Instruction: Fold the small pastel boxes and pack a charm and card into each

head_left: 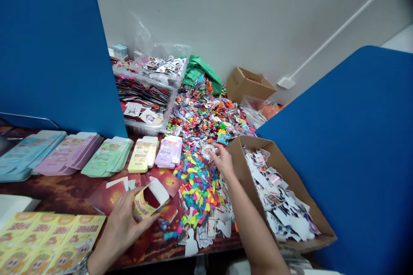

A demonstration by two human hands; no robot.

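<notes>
My left hand (124, 219) is wrapped round a small yellow box (144, 206), whose open top with a raised white flap faces up and to the right. Over the pile of small colourful trinkets (206, 116), my right hand (220, 156) pinches a small whitish item (208, 150); its exact kind is too small to tell. Just below that hand lie many bright balloon-like pieces (196, 184). Red packets (166, 180) lie beside the yellow box, on the table.
Flat box stacks in blue (29, 154), purple (69, 152), green (106, 157), yellow (142, 154) and lilac (168, 152) line the left. A carton of stickers (287, 197) stands right, near a blue partition (361, 146). Yellow boxes (48, 245) stand lower left; clear bins (145, 126) sit behind.
</notes>
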